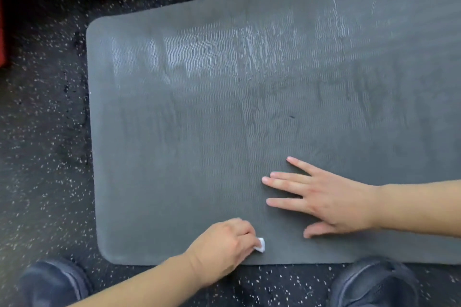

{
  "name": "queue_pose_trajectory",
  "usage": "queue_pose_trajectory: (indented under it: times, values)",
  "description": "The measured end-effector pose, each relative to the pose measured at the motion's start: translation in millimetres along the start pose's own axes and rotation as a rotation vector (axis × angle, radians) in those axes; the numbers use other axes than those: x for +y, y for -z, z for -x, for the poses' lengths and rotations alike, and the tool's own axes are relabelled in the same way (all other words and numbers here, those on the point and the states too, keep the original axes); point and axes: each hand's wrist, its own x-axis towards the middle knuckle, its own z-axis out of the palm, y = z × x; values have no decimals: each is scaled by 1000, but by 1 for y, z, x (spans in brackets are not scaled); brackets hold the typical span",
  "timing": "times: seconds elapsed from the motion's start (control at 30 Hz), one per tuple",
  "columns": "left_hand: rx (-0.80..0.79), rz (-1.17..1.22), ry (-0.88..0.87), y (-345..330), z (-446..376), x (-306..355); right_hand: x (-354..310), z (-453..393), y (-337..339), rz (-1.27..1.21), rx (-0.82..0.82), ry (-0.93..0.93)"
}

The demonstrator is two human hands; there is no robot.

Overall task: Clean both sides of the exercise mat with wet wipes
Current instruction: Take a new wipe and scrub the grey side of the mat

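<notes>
A dark grey ribbed exercise mat lies flat on the floor, its left end and near edge in view. Wet shiny streaks cover its far part. My left hand is at the mat's near edge, fingers curled round a small white wet wipe that presses on the mat. My right hand lies flat on the mat to the right, fingers spread and straight, holding nothing.
Black rubber floor with white speckles surrounds the mat. My two dark shoes stand just off the mat's near edge. A red object sits at the far left edge of view.
</notes>
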Motion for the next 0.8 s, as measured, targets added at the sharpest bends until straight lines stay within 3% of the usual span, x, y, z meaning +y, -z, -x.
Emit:
queue_pose_trajectory:
  times: [0.1,0.2,0.3,0.4,0.53,0.67,0.8]
  values:
    - [337,63,225,66,-61,-34,75,-22,35,-123,204,-339]
    - [657,18,477,166,-154,-92,159,-32,77,-133,78,-731]
    - [742,-61,607,250,-240,-148,204,-33,91,-126,-84,-840]
    - [712,-92,674,282,-297,-183,211,-39,90,-101,-127,-844]
    - [632,-197,694,267,-326,-190,212,-39,89,-77,-106,-837]
    - [503,-324,517,233,-302,-166,214,-39,85,-70,-105,-835]
    - [283,-227,300,160,-232,-111,210,-39,87,-95,-104,-836]
